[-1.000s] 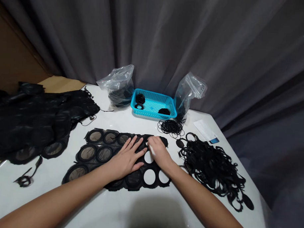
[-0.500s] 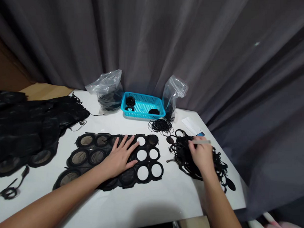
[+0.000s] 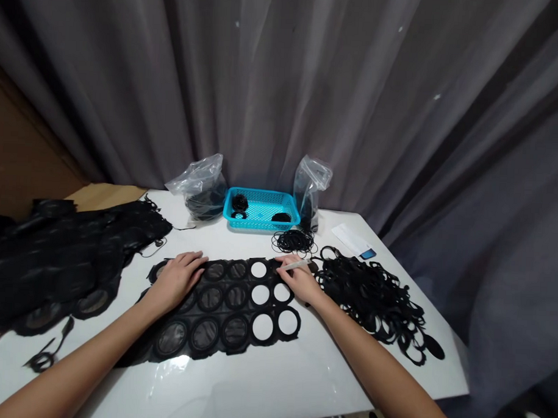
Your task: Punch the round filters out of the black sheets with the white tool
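A black rubber sheet [image 3: 223, 314] with rows of ring shapes lies flat on the white table. Several rings at its right end have white showing through their centres; others hold dark, thin film. My left hand [image 3: 178, 277] rests on the upper left part of the sheet, fingers stretched out and flat. At the sheet's top right corner, my right hand [image 3: 301, 280] grips a slim, pale, stick-like tool [image 3: 296, 266], with its fingertips at the rubber. Those fingers partly hide the corner ring. Beside my right wrist spreads a heap of black rubber scraps [image 3: 367, 291].
A blue basket [image 3: 260, 225] with black rings stands at the back between two clear plastic bags [image 3: 200, 182] [image 3: 311, 182]. Before it lies a pile of thin black rings [image 3: 294, 240]. Stacked black sheets [image 3: 53, 256] cover the left. A grey curtain [image 3: 283, 93] hangs behind.
My right hand has moved left from the scrap heap to the sheet's top right corner, still with the pale tool. My left hand has slid left along the sheet. The view has shifted slightly.
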Demonstrator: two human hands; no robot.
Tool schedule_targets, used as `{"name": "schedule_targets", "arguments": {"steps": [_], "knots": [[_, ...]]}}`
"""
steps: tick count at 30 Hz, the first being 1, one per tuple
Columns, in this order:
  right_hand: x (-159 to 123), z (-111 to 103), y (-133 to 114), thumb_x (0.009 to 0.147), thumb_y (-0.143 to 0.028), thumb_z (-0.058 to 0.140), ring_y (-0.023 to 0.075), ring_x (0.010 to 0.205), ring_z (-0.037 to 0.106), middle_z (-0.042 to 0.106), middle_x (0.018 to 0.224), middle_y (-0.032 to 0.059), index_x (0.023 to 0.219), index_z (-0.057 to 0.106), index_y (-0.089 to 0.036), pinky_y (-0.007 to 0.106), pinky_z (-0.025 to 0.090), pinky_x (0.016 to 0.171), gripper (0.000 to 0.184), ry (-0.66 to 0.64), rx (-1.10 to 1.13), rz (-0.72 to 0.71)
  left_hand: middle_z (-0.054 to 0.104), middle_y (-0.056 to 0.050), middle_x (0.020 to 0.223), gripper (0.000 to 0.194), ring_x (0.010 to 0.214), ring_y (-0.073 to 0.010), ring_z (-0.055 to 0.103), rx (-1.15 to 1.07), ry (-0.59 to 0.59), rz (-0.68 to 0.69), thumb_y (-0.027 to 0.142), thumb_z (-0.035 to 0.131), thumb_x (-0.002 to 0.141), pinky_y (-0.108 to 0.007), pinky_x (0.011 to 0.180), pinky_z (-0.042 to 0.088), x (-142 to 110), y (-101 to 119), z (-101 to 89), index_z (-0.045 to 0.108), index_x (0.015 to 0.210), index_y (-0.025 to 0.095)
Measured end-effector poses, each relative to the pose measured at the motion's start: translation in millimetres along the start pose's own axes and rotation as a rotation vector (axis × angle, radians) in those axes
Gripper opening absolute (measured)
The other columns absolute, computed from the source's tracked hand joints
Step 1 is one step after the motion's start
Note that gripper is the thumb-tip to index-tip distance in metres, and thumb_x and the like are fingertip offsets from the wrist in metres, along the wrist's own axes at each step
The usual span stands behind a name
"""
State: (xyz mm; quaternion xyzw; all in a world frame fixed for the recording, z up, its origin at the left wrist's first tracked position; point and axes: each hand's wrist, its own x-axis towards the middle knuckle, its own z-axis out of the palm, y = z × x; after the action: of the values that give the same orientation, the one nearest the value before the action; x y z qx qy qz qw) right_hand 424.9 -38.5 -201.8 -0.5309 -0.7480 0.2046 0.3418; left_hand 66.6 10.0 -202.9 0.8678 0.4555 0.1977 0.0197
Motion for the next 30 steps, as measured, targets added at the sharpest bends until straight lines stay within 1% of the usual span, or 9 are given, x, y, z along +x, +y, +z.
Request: {"name": "schedule_targets", "arguments": {"steps": [5, 8, 12, 15, 18, 21, 24, 26, 30], "knots": [[-2.7, 14.7, 3.1, 0.095, -0.022, 0.046, 0.0264, 0.103, 0.061, 0.071, 0.107, 0.0124, 0.096, 0.065, -0.021, 0.042, 0.049, 0.090, 0.019, 0.024, -0.057, -0.105, 0.071, -0.012, 0.105, 0.045, 0.100, -0.0310, 0.062, -0.109, -0.035, -0.003, 0.049, 0.036, 0.097, -0.047, 0.089, 0.050, 9.8, -2.8, -2.5, 0.070, 0.098, 0.020], [1.9, 8.8, 6.7, 0.095, -0.029, 0.045, 0.0252, 0.089, 0.064, 0.071, 0.094, 0.0110, 0.093, 0.064, -0.020, 0.038, 0.050, 0.082, 0.021, 0.179, -0.008, 0.028, 0.069, -0.011, 0.092, 0.044, 0.089, -0.0295, 0.061, -0.171, -0.052, -0.027, 0.050, 0.037, 0.095, -0.044, 0.085, 0.050, 18.9, -7.8, -7.3, 0.069, 0.088, 0.021], [-8.8, -40.5, 11.6, 0.089, -0.046, 0.051, 0.0216, 0.071, 0.062, 0.070, 0.077, 0.0059, 0.081, 0.061, -0.020, 0.031, 0.047, 0.066, 0.029, 0.433, 0.079, 0.359, 0.071, -0.009, 0.087, 0.041, 0.084, -0.0273, 0.065, -0.258, -0.083, -0.105, 0.052, 0.042, 0.091, -0.038, 0.079, 0.051, 31.5, -20.2, -14.5, 0.068, 0.087, 0.020], [-41.5, -92.5, 21.7, 0.085, -0.053, 0.053, 0.0216, 0.069, 0.061, 0.067, 0.072, 0.0044, 0.079, 0.063, -0.020, 0.031, 0.045, 0.065, 0.035, 0.546, -0.052, 0.463, 0.073, -0.006, 0.083, 0.040, 0.074, -0.0230, 0.068, -0.326, -0.154, -0.148, 0.054, 0.048, 0.088, -0.032, 0.071, 0.052, 41.2, -27.9, -18.4, 0.068, 0.090, 0.020], [-79.0, -132.6, 40.8, 0.079, -0.056, 0.051, 0.0253, 0.065, 0.058, 0.066, 0.069, 0.0066, 0.074, 0.062, -0.023, 0.035, 0.042, 0.063, 0.035, 0.509, -0.379, 0.594, 0.073, -0.003, 0.080, 0.038, 0.072, -0.0204, 0.069, -0.362, -0.222, -0.150, 0.052, 0.055, 0.085, -0.028, 0.068, 0.052, 51.7, -31.5, -19.0, 0.069, 0.095, 0.019], [-98.0, -150.0, 53.2, 0.077, -0.060, 0.046, 0.0310, 0.076, 0.060, 0.067, 0.078, 0.0121, 0.072, 0.060, -0.023, 0.042, 0.045, 0.070, 0.040, 0.513, -0.546, 0.525, 0.070, -0.002, 0.075, 0.034, 0.069, -0.0191, 0.067, -0.346, -0.237, -0.155, 0.048, 0.063, 0.082, -0.027, 0.067, 0.051, 62.5, -32.2, -16.8, 0.069, 0.097, 0.018], [-90.4, -144.9, 41.4, 0.080, -0.059, 0.045, 0.0310, 0.082, 0.060, 0.064, 0.082, 0.0133, 0.071, 0.058, -0.022, 0.045, 0.046, 0.076, 0.040, 0.624, -0.564, 0.422, 0.068, -0.006, 0.087, 0.027, 0.080, -0.0223, 0.066, -0.276, -0.149, -0.161, 0.040, 0.061, 0.086, -0.033, 0.077, 0.051, 68.3, -25.3, -14.6, 0.068, 0.099, 0.017], [-73.2, -129.3, 22.4, 0.081, -0.056, 0.052, 0.0267, 0.076, 0.060, 0.064, 0.080, 0.0099, 0.074, 0.059, -0.022, 0.042, 0.048, 0.074, 0.035, 0.626, -0.384, 0.392, 0.065, -0.013, 0.105, 0.026, 0.098, -0.0283, 0.063, -0.215, -0.064, -0.148, 0.033, 0.054, 0.091, -0.043, 0.089, 0.048, 65.2, -12.2, -13.2, 0.067, 0.105, 0.016], [-25.1, -72.4, -16.6, 0.083, -0.048, 0.064, 0.0213, 0.078, 0.066, 0.070, 0.091, 0.0067, 0.084, 0.064, -0.021, 0.035, 0.052, 0.074, 0.026, 0.355, 0.259, 0.349, 0.060, -0.016, 0.119, 0.025, 0.113, -0.0327, 0.056, -0.150, -0.043, -0.014, 0.028, 0.046, 0.097, -0.053, 0.098, 0.042, 35.1, 33.8, -5.1, 0.066, 0.106, 0.018]]}}
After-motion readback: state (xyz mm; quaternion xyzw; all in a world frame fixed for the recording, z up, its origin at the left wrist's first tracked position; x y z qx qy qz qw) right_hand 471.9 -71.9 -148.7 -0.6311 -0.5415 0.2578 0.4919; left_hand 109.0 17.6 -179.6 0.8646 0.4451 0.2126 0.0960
